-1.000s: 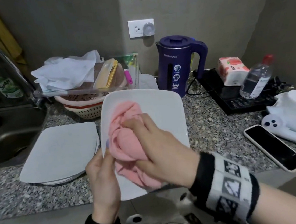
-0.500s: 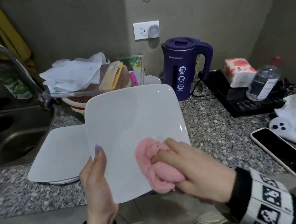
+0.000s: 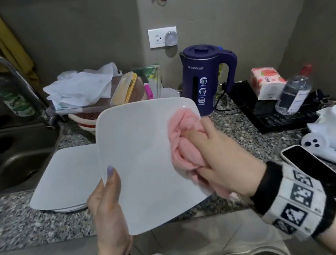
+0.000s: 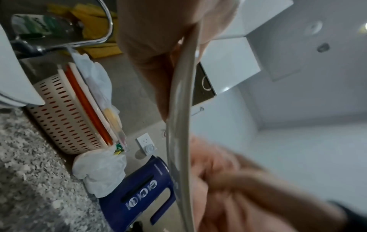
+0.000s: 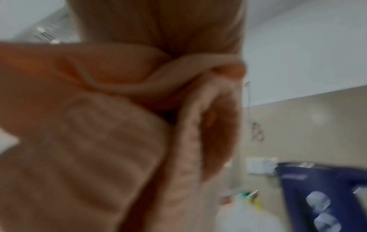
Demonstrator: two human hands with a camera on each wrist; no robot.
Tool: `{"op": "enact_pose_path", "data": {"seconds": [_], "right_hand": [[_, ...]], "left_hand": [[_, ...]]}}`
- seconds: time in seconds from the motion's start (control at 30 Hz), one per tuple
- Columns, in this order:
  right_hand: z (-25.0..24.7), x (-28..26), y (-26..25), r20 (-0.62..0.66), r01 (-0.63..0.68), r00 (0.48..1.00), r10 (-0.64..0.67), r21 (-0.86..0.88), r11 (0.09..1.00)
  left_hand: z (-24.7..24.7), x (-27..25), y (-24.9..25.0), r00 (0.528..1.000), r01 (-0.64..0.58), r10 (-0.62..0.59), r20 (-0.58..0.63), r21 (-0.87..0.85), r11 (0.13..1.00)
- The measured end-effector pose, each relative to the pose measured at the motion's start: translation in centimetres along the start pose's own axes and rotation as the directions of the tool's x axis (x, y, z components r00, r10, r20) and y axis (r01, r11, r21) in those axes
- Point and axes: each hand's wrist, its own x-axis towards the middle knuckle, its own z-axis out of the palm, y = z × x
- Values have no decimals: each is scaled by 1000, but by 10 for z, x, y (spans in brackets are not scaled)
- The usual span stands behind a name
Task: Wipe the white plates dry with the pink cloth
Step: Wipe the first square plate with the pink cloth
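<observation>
A square white plate (image 3: 141,159) is held tilted up over the counter's front edge. My left hand (image 3: 108,198) grips its lower left edge, thumb on the face; in the left wrist view the plate's rim (image 4: 178,125) runs edge-on between thumb and fingers. My right hand (image 3: 218,157) clutches the bunched pink cloth (image 3: 185,140) and presses it on the plate's right side, near the upper right corner. The right wrist view is blurred and filled by the pink cloth (image 5: 111,149). A stack of white plates (image 3: 64,179) lies flat on the counter to the left.
A sink (image 3: 10,156) and tap (image 3: 12,75) are at the left. Behind the plate stand a basket (image 3: 83,123) with white cloths, a purple kettle (image 3: 205,77), a black cooktop (image 3: 265,113) with tissue pack and bottle. A phone (image 3: 317,172) and white toy (image 3: 331,147) lie at the right.
My right hand swept the pink cloth from the plate's left centre down to its lower right, then up along the right side. The plate tilted and shifted slightly in my left hand.
</observation>
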Motion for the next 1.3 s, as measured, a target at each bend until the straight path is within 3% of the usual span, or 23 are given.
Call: {"op": "enact_pose_path", "data": {"seconds": [0.07,0.13,0.27,0.33,0.37,0.47,0.57,0.63,0.7,0.77,0.83,0.9,0.93,0.97,1.0,1.03,1.07,1.1,1.17,1.23,1.3], "right_hand": [[19,-14,-30,109,144,980,-169,207,968],[26,-5,-52,72,206,969,-236,295,933],[-14,36,-14,-151,-23,988,32,60,998],[-18,22,7,-140,-124,983,115,-51,991],[-11,9,4,-76,-112,991,108,-42,993],[24,-21,-43,165,80,979,-116,207,975],[28,-18,-67,170,210,948,-269,298,931],[9,-11,-44,55,188,977,-204,218,958],[-14,-6,-9,-58,33,998,-26,129,991],[-26,4,17,-173,-114,977,121,49,992],[-23,14,30,-225,-210,946,232,116,971],[-16,13,37,-204,-284,894,399,431,856],[-13,9,39,-136,-269,881,453,644,717],[-9,4,42,-43,-207,894,447,843,497],[-5,-3,41,77,-179,911,405,959,221],[0,-10,41,168,-176,921,351,984,-11],[3,-15,41,207,-176,927,312,976,-125],[4,-18,39,200,-161,933,299,975,-151],[1,-22,43,126,-106,933,337,991,-77],[-5,-23,50,80,-85,935,346,996,0],[-11,-25,56,59,-79,938,342,996,45]], "left_hand": [[1,2,-5,1000,-14,14,8,25,1000],[2,2,-8,999,-15,12,50,73,997],[1,-1,0,998,55,-57,37,56,997],[1,1,4,997,74,-75,23,46,996],[0,5,3,997,77,-78,12,41,996],[-2,19,-1,989,146,-146,27,6,989],[-5,29,0,985,148,-145,98,-29,989],[-4,33,6,996,79,-78,40,-27,997],[-1,34,11,1000,30,-31,-6,-49,998],[5,30,13,999,-5,6,32,-33,999],[11,27,13,999,-6,7,45,-10,1000],[13,23,13,999,6,-5,53,-18,1000],[11,23,14,998,13,-12,54,-24,1000],[10,23,15,998,25,-23,63,-31,999],[9,22,16,997,26,-24,79,-23,999],[7,23,16,995,16,-15,100,-9,1000],[6,24,16,993,-5,1,118,33,999],[8,25,17,991,-38,26,133,93,995],[13,26,20,981,-99,60,184,209,973],[17,29,21,974,-79,9,228,302,950],[15,36,22,960,22,-113,257,330,944]]}}
